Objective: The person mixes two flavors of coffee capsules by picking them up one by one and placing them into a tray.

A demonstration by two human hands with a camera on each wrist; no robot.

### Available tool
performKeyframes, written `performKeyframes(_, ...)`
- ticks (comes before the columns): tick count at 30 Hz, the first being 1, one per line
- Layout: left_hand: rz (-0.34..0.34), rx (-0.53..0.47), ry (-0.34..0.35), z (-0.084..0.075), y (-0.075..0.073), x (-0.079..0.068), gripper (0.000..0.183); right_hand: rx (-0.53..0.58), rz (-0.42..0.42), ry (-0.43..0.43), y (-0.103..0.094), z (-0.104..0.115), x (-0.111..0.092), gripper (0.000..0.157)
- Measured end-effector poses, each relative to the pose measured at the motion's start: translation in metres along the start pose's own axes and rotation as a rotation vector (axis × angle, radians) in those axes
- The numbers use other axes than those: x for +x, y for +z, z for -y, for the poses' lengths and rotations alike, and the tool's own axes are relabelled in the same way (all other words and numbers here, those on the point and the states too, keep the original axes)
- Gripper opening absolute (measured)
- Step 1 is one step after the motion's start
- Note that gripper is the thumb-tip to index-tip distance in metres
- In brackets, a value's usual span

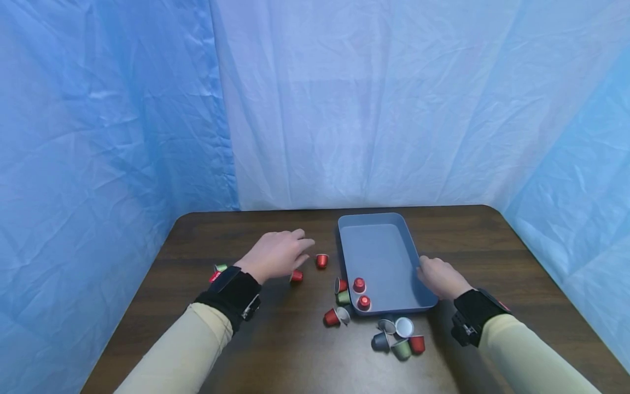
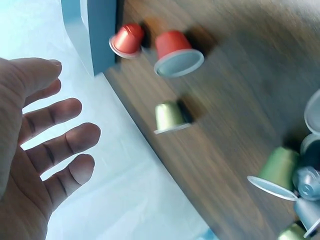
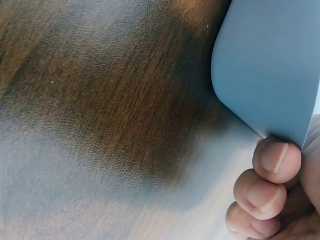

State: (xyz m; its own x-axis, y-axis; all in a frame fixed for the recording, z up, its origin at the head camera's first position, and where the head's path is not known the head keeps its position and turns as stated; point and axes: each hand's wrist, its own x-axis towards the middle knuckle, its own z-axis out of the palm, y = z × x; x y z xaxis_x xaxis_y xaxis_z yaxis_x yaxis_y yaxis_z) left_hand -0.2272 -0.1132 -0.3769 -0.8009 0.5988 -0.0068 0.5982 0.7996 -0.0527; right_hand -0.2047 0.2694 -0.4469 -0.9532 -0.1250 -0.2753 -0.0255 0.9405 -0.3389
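My right hand (image 1: 442, 278) grips the right edge of a blue-grey tray (image 1: 379, 219). In the right wrist view its curled fingers (image 3: 260, 195) sit at the tray's wall (image 3: 265, 75). Two red coffee capsules, one (image 1: 359, 284) above the other (image 1: 364, 303), stand in the tray's near left corner. To the tray's left, my left hand (image 1: 278, 253) hovers over the table, fingers extended and holding nothing. A red capsule (image 1: 322, 261) lies just past its fingertips, and another red capsule (image 1: 296, 276) is partly hidden below it. A light green capsule (image 2: 169, 116) shows in the left wrist view.
Red and green capsules (image 1: 343, 297) lie against the tray's left side. Several mixed capsules (image 1: 402, 349) cluster in front of it, beside a red one (image 1: 332, 317) and its neighbour. A green capsule (image 1: 221, 268) lies behind the left wrist. Blue sheeting (image 1: 315, 109) surrounds the brown table (image 1: 275, 355).
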Motion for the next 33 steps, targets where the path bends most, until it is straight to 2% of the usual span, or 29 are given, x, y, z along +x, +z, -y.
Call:
performKeyframes(15,0.061,-0.012,-0.082,0.03,0.025,0.0,0.043,-0.003,0.008,0.014,0.001,0.002,-0.002,0.019)
performKeyframes(26,0.121,0.05,-0.11,0.04,0.05,0.007,0.057,-0.009,0.007,0.016,0.0,0.003,-0.003,0.02)
performKeyframes(33,0.164,0.11,-0.093,0.041,0.058,0.009,0.056,-0.01,0.003,0.017,0.001,0.002,-0.003,0.02)
